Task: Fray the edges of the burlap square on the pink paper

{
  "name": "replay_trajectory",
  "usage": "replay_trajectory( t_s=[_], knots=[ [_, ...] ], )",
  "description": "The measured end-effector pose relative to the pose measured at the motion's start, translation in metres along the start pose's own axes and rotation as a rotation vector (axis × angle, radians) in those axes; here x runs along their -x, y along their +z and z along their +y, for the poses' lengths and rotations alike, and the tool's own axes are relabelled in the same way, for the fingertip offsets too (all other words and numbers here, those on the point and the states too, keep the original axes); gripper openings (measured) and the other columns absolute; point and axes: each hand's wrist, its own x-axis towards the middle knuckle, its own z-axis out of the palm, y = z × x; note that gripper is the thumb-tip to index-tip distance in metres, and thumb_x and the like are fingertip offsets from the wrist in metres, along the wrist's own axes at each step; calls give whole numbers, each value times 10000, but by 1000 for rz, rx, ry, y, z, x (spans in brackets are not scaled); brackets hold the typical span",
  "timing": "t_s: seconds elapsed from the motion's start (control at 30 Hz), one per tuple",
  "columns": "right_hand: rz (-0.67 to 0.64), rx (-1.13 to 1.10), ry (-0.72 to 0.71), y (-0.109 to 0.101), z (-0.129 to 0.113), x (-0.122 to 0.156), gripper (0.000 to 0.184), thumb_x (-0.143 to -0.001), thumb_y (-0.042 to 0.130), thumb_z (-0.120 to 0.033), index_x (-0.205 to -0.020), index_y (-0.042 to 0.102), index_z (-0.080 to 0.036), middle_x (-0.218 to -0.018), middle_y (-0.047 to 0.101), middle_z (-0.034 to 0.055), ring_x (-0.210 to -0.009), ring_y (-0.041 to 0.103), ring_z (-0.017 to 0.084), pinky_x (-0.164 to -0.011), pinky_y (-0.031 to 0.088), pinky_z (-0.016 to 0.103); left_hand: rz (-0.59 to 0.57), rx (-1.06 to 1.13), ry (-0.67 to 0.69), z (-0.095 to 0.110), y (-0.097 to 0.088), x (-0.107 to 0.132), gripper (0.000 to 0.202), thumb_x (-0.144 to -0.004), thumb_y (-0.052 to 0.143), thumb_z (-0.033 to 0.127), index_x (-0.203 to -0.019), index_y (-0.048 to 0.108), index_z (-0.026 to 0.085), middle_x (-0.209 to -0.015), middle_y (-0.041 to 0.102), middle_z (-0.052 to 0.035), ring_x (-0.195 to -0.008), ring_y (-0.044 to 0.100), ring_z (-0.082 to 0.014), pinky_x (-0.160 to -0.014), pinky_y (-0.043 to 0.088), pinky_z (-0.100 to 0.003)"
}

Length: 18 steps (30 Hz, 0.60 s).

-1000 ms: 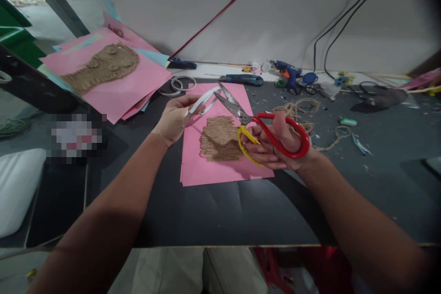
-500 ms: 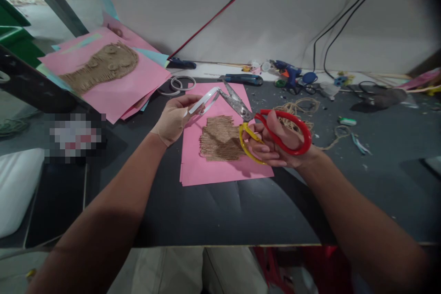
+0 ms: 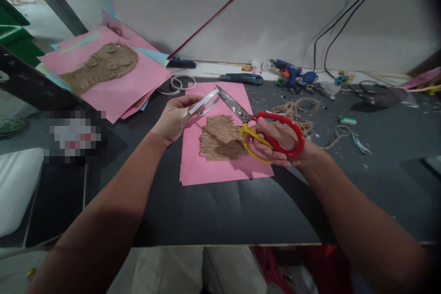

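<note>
Above the middle of the dark tabletop [image 3: 223,211], the left hand [image 3: 172,117] pinches a looped white strip [image 3: 203,103] between thumb and fingers, just beside the tips of steel scissors [image 3: 232,106]. The right hand [image 3: 280,140] curls closed around the scissors' red and yellow handles [image 3: 285,118]. Below both hands lies a sheet of pink paper [image 3: 213,172] bearing a patch of jute twine [image 3: 220,138]; a loose twine tangle [image 3: 294,110] sits beyond the right hand.
</note>
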Motion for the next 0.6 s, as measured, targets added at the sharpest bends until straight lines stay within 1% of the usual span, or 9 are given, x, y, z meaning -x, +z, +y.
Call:
replay_trajectory(
  t_s=[0.1,0.17,0.23,0.37,0.5,0.6],
  knots=[
    [6,9,-32,3,-1,-1,589,-977,567,-704,-837,682,-144,-517,527,-49,-273,286,32,-215,304,161,-1,-2,10,-1,-1,-1,240,-701,892,352,-846,787,193,-838,727,-36,-824,681,-159,-815,617,-297],
    [3,15,-52,5,-2,-1,593,-987,560,-692,-795,682,-143,-483,519,-45,-255,289,36,-211,302,163,3,9,-10,-1,0,0,247,-700,896,350,-862,789,197,-839,725,-29,-815,680,-153,-818,617,-297],
    [5,23,-53,7,-3,-1,590,-1003,546,-671,-771,678,-146,-454,504,-46,-243,307,44,-212,304,165,6,23,-28,-1,0,0,251,-700,899,343,-872,789,198,-833,718,-19,-796,673,-139,-817,613,-288],
    [18,39,-45,7,-1,0,554,-1017,547,-637,-802,680,-144,-450,518,-45,-240,332,50,-231,338,171,-4,36,-38,1,1,1,274,-667,919,340,-845,778,187,-818,708,-14,-781,663,-134,-795,609,-276],
    [16,44,-56,5,0,0,553,-1006,559,-653,-807,682,-152,-454,536,-40,-242,327,47,-244,350,175,-3,1,-14,2,1,0,278,-672,909,375,-821,770,185,-829,714,-32,-803,665,-155,-778,606,-283],
    [0,59,-63,5,0,0,559,-1012,554,-643,-744,665,-165,-440,523,-39,-243,333,47,-245,346,171,-5,-5,11,2,1,0,285,-655,916,382,-791,762,185,-802,696,-32,-791,649,-154,-779,598,-288]
  ],
)
